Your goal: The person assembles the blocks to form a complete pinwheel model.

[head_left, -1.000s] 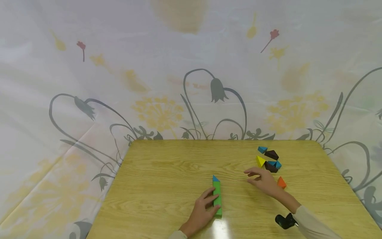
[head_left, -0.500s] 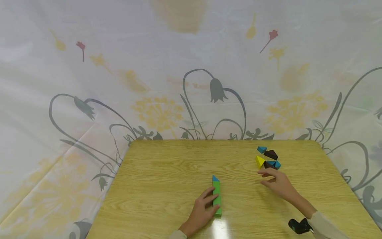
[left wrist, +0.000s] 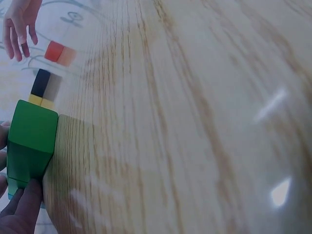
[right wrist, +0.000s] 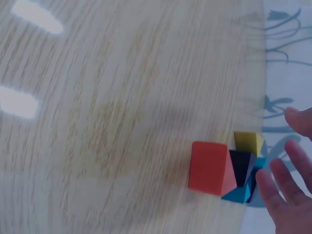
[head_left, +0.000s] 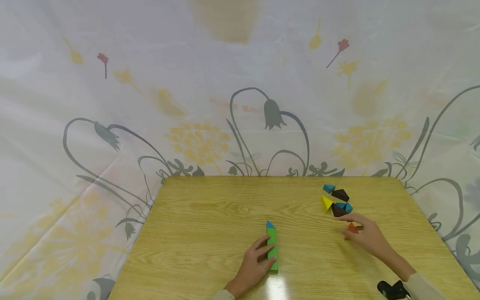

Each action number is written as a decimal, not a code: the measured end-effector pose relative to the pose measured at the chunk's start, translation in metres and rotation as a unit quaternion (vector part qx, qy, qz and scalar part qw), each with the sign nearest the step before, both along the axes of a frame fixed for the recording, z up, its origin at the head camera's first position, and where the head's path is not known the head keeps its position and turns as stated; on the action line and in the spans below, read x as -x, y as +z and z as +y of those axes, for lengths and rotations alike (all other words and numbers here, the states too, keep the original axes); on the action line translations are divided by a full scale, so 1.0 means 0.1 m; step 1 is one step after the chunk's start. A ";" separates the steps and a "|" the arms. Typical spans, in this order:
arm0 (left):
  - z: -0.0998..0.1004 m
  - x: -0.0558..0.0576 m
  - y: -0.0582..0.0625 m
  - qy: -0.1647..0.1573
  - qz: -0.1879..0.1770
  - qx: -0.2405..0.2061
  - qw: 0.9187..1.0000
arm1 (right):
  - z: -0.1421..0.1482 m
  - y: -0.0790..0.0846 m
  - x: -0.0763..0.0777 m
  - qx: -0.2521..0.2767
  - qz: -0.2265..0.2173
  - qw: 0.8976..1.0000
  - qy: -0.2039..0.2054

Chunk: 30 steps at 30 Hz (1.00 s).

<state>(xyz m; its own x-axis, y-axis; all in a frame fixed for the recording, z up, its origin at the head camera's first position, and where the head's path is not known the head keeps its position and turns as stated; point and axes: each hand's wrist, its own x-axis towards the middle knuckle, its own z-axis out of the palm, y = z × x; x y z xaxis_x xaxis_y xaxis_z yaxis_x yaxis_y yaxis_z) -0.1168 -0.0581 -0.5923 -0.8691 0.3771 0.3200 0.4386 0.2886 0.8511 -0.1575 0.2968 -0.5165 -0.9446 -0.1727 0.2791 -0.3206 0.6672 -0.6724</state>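
On the table lies a long green block (head_left: pixel 272 234) with a small blue triangular block (head_left: pixel 270 224) at its far end. My left hand (head_left: pixel 250 266) grips the green block, thumb on the near right side and fingers along the left and top; the left wrist view shows its green end face (left wrist: pixel 33 124) large. My right hand (head_left: pixel 371 238) reaches over a red-orange triangular block (head_left: pixel 351 230), thumb and fingers spread on either side. In the right wrist view that red block (right wrist: pixel 208 168) stands apart from the fingertips (right wrist: pixel 268 183).
Behind the right hand sits a loose cluster: a yellow triangular block (head_left: pixel 326 204), dark brown blocks (head_left: pixel 340 194) and blue ones (head_left: pixel 329 188). A black device (head_left: pixel 393 290) is by the right sleeve. A flower-patterned cloth (head_left: pixel 240 125) hangs beyond the table (head_left: pixel 195 225).
My right hand has moved right and toward me, from left of the red-orange block to over it. The left hand and the green block have stayed put.
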 end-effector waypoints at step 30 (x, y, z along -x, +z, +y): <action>0.01 0.01 -0.02 -0.006 0.007 0.001 1.000 | 0.40 -0.27 -0.01 0.049 -0.081 0.995 0.018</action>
